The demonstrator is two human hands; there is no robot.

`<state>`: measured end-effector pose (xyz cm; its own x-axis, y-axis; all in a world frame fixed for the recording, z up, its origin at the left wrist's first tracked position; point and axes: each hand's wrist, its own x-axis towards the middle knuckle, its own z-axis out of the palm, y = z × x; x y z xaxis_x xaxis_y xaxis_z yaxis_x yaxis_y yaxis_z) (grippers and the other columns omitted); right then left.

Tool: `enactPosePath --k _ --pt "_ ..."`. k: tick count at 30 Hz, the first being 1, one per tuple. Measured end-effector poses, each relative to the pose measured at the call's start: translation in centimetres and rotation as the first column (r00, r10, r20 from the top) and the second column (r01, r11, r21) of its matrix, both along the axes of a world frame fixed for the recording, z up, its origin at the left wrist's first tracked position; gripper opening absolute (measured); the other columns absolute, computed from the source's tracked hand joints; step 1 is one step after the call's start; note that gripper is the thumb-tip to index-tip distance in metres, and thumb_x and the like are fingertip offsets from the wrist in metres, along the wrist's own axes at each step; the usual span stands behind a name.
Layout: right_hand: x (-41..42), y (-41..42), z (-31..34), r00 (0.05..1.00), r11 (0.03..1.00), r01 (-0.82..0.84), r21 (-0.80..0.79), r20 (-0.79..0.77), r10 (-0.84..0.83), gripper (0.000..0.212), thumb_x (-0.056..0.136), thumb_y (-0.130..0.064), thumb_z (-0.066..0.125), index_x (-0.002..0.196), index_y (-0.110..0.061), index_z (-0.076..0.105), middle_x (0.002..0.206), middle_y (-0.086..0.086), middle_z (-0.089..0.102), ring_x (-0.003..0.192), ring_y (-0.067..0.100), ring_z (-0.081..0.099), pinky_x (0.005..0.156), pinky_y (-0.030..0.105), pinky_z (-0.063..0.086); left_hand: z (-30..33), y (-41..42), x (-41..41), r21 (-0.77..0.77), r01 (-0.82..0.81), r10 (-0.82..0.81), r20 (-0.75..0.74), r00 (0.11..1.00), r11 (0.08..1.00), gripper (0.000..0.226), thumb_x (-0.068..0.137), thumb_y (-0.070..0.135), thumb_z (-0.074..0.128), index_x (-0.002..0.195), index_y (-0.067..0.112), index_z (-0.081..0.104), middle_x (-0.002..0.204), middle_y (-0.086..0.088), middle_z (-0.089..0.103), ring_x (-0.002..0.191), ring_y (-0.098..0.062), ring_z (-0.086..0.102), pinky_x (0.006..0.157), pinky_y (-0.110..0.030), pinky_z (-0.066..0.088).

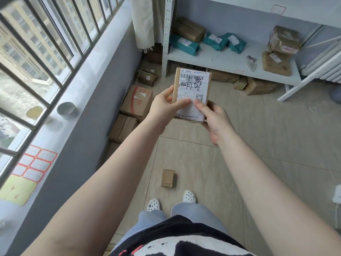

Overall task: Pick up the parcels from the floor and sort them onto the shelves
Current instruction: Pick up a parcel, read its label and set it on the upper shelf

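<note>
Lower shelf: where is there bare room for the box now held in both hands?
The lower shelf is bare along its front, from the teal mailer bags to the small grey packet. Its left rear is crowded by a brown box and the bags, its right end by stacked brown parcels.

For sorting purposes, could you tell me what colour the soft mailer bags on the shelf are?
Teal mailer bags with white labels, clearest in the head view.

White shelf (230, 58) carries teal bags (184, 44) and cardboard boxes (276, 63) (taped).
</note>
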<state>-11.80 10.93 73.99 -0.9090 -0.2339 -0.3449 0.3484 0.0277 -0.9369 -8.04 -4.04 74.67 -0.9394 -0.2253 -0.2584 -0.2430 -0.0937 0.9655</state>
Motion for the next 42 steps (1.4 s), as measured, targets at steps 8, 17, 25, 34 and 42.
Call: enactPosePath --k 8,17,25,34,42 --pt "-2.4 5.8 -0.3 0.998 0.998 0.058 -0.024 0.029 -0.057 0.026 0.084 -0.028 0.071 0.108 -0.021 0.068 0.1 -0.003 0.075 0.083 0.005 0.071 0.069 0.017 0.052 -1.1 5.7 -4.0 0.056 0.033 -0.036 0.051 0.998 0.998 0.062 0.082 0.019 0.078 0.14 0.02 0.056 0.114 0.001 0.076 0.103 -0.015 0.073 0.095 -0.036 0.056" --pt "-9.3 18.1 -1.9 0.994 0.997 0.075 -0.005 0.075 -0.074 0.022 0.083 -0.029 0.072 0.104 -0.022 0.069 0.102 -0.001 0.076 0.087 0.01 0.072 0.077 0.023 0.054 -2.1 17.9 -11.1 0.116 0.04 -0.052 0.101 0.994 0.992 0.053 0.083 0.011 0.076 0.134 0.019 0.062 0.11 0.0 0.077 0.1 -0.017 0.074 0.085 -0.029 0.059" --pt "-16.8 25.3 -1.0 0.996 1.0 0.01 0.008 0.091 -0.011 0.026 0.084 -0.028 0.071 0.109 -0.02 0.069 0.098 -0.004 0.075 0.081 0.006 0.071 0.067 0.015 0.051 -1.9 25.1 -17.7 0.129 -0.017 0.003 0.111 0.994 0.991 0.051 0.082 0.012 0.078 0.131 0.018 0.064 0.109 0.001 0.078 0.1 -0.017 0.074 0.088 -0.033 0.059" --pt "-27.9 25.9 -0.8 0.997 1.0 0.025 -0.017 0.076 -0.024 0.021 0.084 -0.027 0.07 0.105 -0.022 0.069 0.095 -0.005 0.075 0.077 0.002 0.072 0.07 0.017 0.052 -1.7 25.8 -29.1 0.113 -0.017 0.005 0.103 0.995 0.993 0.055 0.081 0.014 0.079 0.134 0.018 0.062 0.11 0.002 0.077 0.098 -0.014 0.074 0.086 -0.028 0.058" --pt "-41.2 23.5 0.0 0.995 0.997 0.072 -0.024 0.064 -0.071 0.02 0.086 -0.021 0.068 0.107 -0.021 0.067 0.095 -0.004 0.074 0.081 0.007 0.069 0.07 0.02 0.054 -1.0 23.4 -43.1 0.116 0.021 -0.031 0.082 0.996 0.993 0.059 0.081 0.008 0.078 0.136 0.015 0.059 0.111 0.001 0.076 0.099 -0.016 0.074 0.085 -0.031 0.06"
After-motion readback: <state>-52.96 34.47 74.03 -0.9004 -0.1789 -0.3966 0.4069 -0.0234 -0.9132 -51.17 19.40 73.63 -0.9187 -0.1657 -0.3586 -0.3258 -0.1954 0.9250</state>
